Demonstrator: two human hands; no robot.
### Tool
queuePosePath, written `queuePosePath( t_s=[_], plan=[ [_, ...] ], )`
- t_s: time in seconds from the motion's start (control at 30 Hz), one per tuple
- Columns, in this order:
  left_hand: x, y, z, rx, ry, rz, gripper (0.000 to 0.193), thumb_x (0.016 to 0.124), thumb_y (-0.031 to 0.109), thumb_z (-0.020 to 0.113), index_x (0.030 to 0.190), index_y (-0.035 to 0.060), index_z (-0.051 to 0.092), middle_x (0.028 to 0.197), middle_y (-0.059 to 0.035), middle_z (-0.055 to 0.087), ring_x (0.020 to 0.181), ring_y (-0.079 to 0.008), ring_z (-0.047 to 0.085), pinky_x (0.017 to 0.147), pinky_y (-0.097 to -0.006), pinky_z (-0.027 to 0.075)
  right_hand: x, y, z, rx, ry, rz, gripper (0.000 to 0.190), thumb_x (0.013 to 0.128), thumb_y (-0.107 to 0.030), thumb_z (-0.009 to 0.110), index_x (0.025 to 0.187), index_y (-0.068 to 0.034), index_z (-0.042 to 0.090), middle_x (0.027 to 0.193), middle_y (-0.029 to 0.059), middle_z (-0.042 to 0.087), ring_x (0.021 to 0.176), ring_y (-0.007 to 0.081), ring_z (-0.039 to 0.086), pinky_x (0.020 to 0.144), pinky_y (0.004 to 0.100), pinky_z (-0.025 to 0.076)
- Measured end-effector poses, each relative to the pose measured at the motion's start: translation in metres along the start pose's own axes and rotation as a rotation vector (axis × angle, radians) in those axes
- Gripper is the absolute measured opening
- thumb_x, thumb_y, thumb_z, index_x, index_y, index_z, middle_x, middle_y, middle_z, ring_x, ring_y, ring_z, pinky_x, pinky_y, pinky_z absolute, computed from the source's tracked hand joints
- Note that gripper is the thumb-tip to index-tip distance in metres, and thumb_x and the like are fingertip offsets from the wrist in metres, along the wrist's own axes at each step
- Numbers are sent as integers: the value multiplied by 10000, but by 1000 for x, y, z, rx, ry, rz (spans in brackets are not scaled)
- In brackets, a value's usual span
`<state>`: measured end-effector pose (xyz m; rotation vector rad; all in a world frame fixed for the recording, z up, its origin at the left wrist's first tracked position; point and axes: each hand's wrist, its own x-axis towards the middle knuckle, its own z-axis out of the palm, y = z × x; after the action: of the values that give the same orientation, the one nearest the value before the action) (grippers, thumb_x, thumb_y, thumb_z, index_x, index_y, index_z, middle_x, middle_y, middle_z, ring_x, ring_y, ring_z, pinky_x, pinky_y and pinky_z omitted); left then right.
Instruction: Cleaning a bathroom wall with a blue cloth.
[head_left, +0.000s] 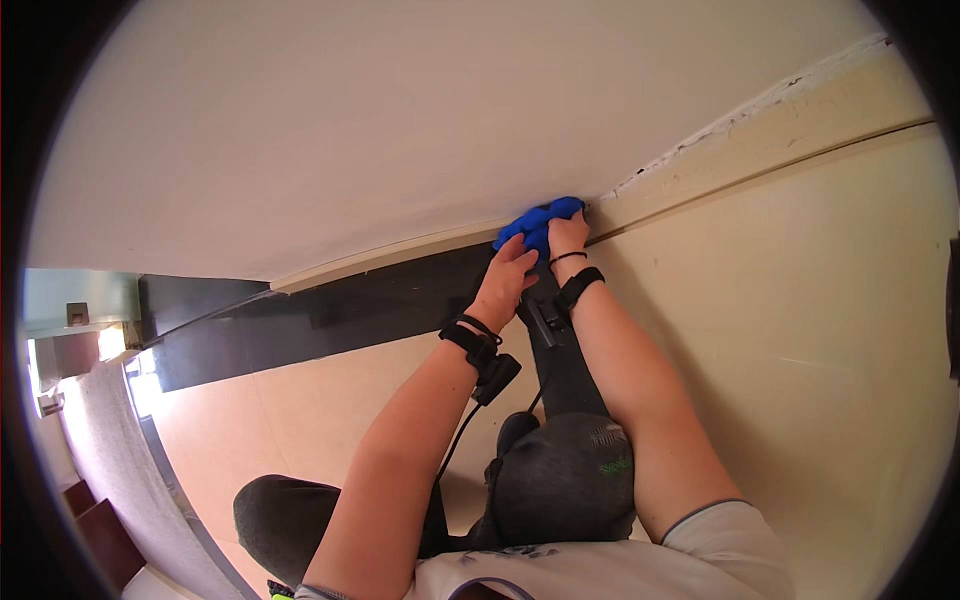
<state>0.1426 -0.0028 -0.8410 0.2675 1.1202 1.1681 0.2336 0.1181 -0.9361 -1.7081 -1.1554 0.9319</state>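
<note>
A crumpled blue cloth lies against the foot of the pale wall, at the corner by the cream panel. My right hand is closed on the cloth at its right end. At the cloth's lower left edge is my left hand, its fingers bent and spread; whether it grips the cloth is not clear. Beneath both hands runs a dark floor strip along a cream skirting board. Each wrist bears a black strap with a small device and a cable.
A smooth cream panel stands close on the right, with cracked plaster along its upper joint. My bent knees in dark trousers are below, over a light tiled floor. A grey curtain and brown boxy objects are at far left.
</note>
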Motion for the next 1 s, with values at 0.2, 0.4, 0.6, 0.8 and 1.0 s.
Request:
queuePosePath(
  t_s=[0.2,0.4,0.6,0.8,1.0],
  plan=[
    [-7,0,-27,-24,151,-3,679,881,168,560,1438,56,188,1353,-127,378,1201,-258,421,963,-436,394,-21,4,17,89,-216,97,235,681,42,529,911,34,581,830,121,613,758,236,595,684,349,482],
    [-3,-2,-33,-107,123,23,638,877,155,560,1420,51,241,1139,-56,474,1023,-174,488,909,-426,434,-29,-9,16,122,-250,139,161,656,24,557,806,58,606,773,143,626,705,246,603,641,356,477],
    [-11,-6,-24,-69,-15,-19,556,896,169,551,1371,-12,323,1254,-118,468,1114,-258,502,933,-369,424,1,-5,-2,-255,56,-18,345,753,-36,467,1063,84,559,877,305,617,830,445,607,779,437,497],
    [-20,-11,-44,-58,-9,-1,541,897,171,545,1362,-9,337,1277,-124,458,1125,-266,494,930,-377,427,-24,-40,3,-63,-75,237,341,748,73,412,1045,49,578,867,172,636,723,257,619,596,359,506],
    [-19,-13,-23,-34,135,-75,514,899,153,523,1364,23,346,1265,-111,463,1114,-265,486,927,-398,430,-37,-29,-18,108,-423,122,333,606,74,520,913,42,646,812,109,635,739,216,597,685,323,484]
  ],
)
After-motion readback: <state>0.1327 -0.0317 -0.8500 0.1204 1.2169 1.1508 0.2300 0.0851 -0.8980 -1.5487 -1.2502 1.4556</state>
